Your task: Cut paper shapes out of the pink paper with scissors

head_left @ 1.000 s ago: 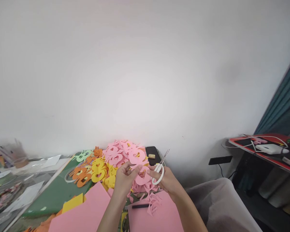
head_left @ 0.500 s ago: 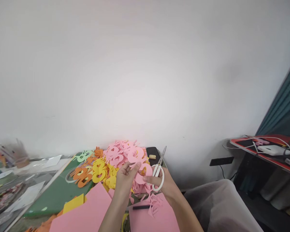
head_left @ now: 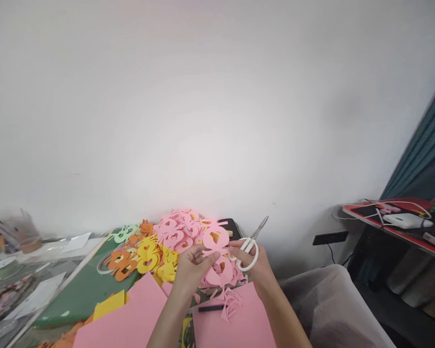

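A pink paper cut-out (head_left: 216, 274) with round lobes and cut-out holes is spread between my hands. My left hand (head_left: 195, 265) pinches it at its left middle, thumb on top. My right hand (head_left: 258, 271) touches the cut-out's right side with its fingertips and also carries white-handled scissors (head_left: 253, 246), whose blades point up and to the right, away from the paper. Behind the hands lies a heap of pink cut-outs (head_left: 174, 229), with yellow cut-outs (head_left: 148, 253) and orange cut-outs (head_left: 121, 263) to its left. Pink scraps (head_left: 232, 304) lie below.
Pink sheets (head_left: 126, 314) and a black stick-like item (head_left: 210, 308) lie near me. A green mat (head_left: 83, 290) is at left, beside a cup of pens (head_left: 31, 244). A dark phone-like object (head_left: 235, 228) sits behind my right hand. A red-edged table (head_left: 395, 224) stands right.
The pink cut-out has been turned and spread so both lobed ends show. My right hand has moved right, and the scissors now tilt further right.
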Demonstrator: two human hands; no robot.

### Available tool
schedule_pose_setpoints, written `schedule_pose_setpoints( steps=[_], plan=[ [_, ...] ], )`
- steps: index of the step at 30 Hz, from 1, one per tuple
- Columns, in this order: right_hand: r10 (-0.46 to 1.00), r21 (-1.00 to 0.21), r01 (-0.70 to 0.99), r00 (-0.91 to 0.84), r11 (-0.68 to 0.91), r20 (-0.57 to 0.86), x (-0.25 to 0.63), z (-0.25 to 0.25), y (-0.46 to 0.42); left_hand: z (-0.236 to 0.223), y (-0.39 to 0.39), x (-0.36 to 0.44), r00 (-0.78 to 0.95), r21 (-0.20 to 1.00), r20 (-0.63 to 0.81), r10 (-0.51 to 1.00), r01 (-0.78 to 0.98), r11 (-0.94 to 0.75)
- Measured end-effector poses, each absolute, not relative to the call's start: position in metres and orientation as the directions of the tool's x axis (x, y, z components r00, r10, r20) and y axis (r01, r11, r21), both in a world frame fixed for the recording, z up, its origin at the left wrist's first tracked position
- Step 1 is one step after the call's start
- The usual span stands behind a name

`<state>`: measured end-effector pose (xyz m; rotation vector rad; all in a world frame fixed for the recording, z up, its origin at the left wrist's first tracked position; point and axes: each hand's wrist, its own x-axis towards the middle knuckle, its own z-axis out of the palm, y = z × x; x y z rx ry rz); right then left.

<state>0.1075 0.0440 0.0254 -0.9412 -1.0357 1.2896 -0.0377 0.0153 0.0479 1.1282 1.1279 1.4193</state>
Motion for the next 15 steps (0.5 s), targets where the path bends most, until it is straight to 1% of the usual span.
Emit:
schedule_pose_setpoints(
  steps=[2, 4, 6, 8, 10, 13, 15],
  plan=[
    [0.999, -0.945, -0.323, 0.025, 0.054, 0.048, 0.108, 0.022, 0.046, 0.052, 0.012, -0.036, -0.079, 0.989, 0.058, 0.995, -0.135, -0.068],
    [0.999, -0.937, -0.349, 0.027, 0.03, 0.022, 0.108, 0.021, 0.047, 0.055, 0.01, -0.035, -0.069, 0.984, 0.005, 0.998, -0.177, -0.017],
    [1.0, -0.934, -0.357, 0.02, 0.01, 0.003, 0.108, 0.021, 0.048, 0.053, 0.01, -0.035, -0.076, 0.972, -0.045, 0.996, -0.232, 0.026],
    [1.0, -0.935, -0.355, 0.021, -0.001, -0.009, 0.108, 0.023, 0.047, 0.048, 0.012, -0.036, -0.085, 0.969, -0.058, 0.995, -0.245, 0.035],
    [0.999, -0.939, -0.345, 0.04, -0.004, -0.019, 0.108, 0.026, 0.045, 0.042, 0.016, -0.038, -0.135, 0.982, -0.015, 0.991, -0.19, -0.011],
    [0.998, -0.945, -0.327, 0.06, 0.025, 0.006, 0.106, 0.029, 0.04, 0.037, 0.021, -0.041, -0.257, 0.993, 0.104, 0.961, -0.03, -0.116],
    [0.998, -0.943, -0.326, 0.04, 0.064, 0.054, 0.105, 0.032, 0.038, 0.039, 0.021, -0.042, -0.252, 0.991, 0.134, 0.958, 0.042, -0.128]
  ],
)
